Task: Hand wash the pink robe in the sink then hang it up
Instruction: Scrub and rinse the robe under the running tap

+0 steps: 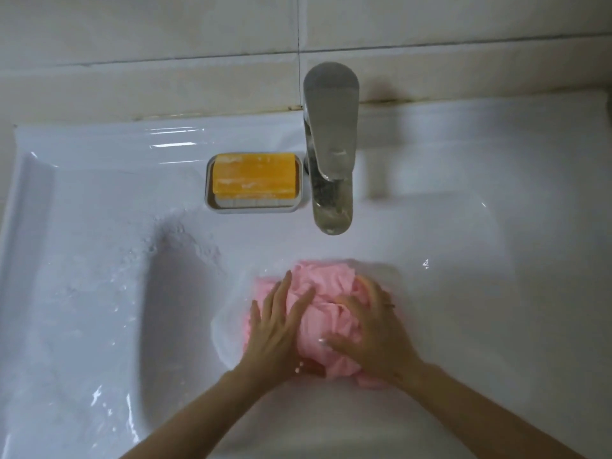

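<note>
**Washing stage, robe in the basin.** The pink robe [323, 286] lies bunched and wet in the sink [99, 293], directly beneath both hands and just short of the faucet [331, 144] spout.

- **Left hand [278, 326]:** grip apart, with straight fingers pressing flat on the bundle's left flank.
- **Right hand [371, 329]:** grip curled into the folds and apparently clamped on cloth, though blur softens the fingertips.

The bundle's long axis runs from the wrists toward the spout, and its bulk sits under the right grip. The soap [254, 175] lies beyond the left fingertips.
</note>
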Available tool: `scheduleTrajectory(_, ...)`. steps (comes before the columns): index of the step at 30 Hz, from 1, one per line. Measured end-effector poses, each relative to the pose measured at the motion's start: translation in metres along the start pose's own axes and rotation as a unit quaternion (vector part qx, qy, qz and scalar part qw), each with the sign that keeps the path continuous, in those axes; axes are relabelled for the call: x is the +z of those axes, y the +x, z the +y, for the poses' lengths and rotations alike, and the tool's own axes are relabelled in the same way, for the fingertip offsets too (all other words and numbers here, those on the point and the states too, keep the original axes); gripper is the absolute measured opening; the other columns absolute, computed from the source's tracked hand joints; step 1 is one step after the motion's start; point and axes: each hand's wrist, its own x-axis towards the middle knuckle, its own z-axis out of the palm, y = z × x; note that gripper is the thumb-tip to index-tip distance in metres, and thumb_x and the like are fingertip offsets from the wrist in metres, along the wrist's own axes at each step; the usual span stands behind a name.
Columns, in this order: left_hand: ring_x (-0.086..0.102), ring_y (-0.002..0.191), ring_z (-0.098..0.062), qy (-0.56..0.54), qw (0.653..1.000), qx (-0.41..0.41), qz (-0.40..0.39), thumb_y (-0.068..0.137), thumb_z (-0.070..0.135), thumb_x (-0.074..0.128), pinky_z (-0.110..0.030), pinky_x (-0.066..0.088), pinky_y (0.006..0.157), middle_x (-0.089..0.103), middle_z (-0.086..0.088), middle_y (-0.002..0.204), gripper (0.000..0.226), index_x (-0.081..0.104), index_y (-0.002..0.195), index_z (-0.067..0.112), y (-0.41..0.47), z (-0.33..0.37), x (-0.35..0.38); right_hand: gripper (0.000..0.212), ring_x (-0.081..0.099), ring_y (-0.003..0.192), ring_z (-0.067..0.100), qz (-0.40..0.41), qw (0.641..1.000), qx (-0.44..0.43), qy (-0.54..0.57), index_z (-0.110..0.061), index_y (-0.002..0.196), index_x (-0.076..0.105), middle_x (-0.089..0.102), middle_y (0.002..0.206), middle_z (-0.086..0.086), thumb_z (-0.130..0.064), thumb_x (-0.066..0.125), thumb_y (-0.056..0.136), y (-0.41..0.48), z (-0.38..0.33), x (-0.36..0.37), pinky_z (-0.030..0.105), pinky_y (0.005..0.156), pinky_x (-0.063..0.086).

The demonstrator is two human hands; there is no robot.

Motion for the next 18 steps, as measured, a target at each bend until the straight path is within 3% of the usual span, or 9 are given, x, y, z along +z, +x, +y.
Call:
scheduleTrajectory(3, 0.054, 0.112, -0.04, 0.028, 0.997, -0.041, 0.059, 0.061, 0.071, 0.054, -0.053, 0.048, 0.082, 0.053, -0.018, 0.13, 0.094, 0.048, 0.134, 0.011, 0.006, 0.004, 0.019, 0.064, 0.058, 0.098, 0.036, 0.029, 0.996, -0.016, -0.088, -0.035, 0.127, 0.049, 0.051, 0.133, 0.013, -0.07, 0.05, 0.073, 0.012, -0.002, 0.03, 0.044, 0.083, 0.049)
scheduleTrajectory(6, 0.058, 0.091, -0.036, 0.055, 0.985, -0.049, 0.159, 0.07, 0.029, 0.058, -0.044, 0.045, 0.075, 0.063, -0.015, 0.104, 0.047, 0.064, 0.11, 0.007, 0.02, 0.009, 0.029, 0.055, 0.06, 0.081, 0.035, 0.101, 0.988, -0.057, -0.106, -0.023, 0.113, 0.054, 0.063, 0.113, 0.014, -0.058, 0.057, 0.072, 0.029, 0.003, 0.046, 0.04, 0.07, 0.05)
scheduleTrajectory(9, 0.057, 0.076, -0.031, 0.085, 0.976, -0.039, 0.195, 0.073, 0.019, 0.059, -0.039, 0.042, 0.066, 0.064, -0.012, 0.088, 0.02, 0.065, 0.09, 0.009, 0.036, 0.008, 0.033, 0.047, 0.06, 0.069, 0.03, 0.174, 0.974, -0.103, -0.101, -0.018, 0.103, 0.056, 0.066, 0.094, 0.01, -0.057, 0.054, 0.078, 0.044, 0.011, 0.054, 0.035, 0.059, 0.051)
scheduleTrajectory(11, 0.054, 0.064, -0.025, 0.081, 0.976, 0.0, 0.203, 0.074, 0.027, 0.062, -0.032, 0.041, 0.057, 0.06, -0.008, 0.074, 0.016, 0.063, 0.08, 0.012, 0.05, -0.002, 0.028, 0.047, 0.06, 0.06, 0.027, 0.198, 0.97, -0.104, -0.098, -0.02, 0.101, 0.053, 0.065, 0.085, 0.008, -0.062, 0.05, 0.08, 0.055, 0.014, 0.054, 0.031, 0.049, 0.05)
scheduleTrajectory(14, 0.052, 0.049, -0.016, 0.078, 0.974, 0.127, 0.168, 0.076, 0.04, 0.054, -0.021, 0.04, 0.048, 0.057, 0.0, 0.061, 0.026, 0.062, 0.07, 0.016, 0.077, -0.024, 0.015, 0.037, 0.059, 0.053, 0.024, 0.22, 0.966, -0.096, -0.096, -0.023, 0.096, 0.05, 0.066, 0.078, 0.006, -0.058, 0.048, 0.083, 0.074, 0.018, 0.051, 0.029, 0.041, 0.048)
scheduleTrajectory(18, 0.044, 0.035, -0.013, 0.127, 0.984, 0.11, 0.058, 0.078, 0.038, 0.041, -0.016, 0.024, 0.04, 0.049, 0.005, 0.05, 0.03, 0.057, 0.061, 0.019, 0.093, -0.017, -0.02, 0.05, 0.057, 0.042, 0.021, 0.192, 0.974, -0.082, -0.087, -0.022, 0.072, 0.062, 0.059, 0.056, -0.002, -0.057, 0.032, 0.093, 0.094, 0.014, 0.041, 0.025, 0.037, 0.043)
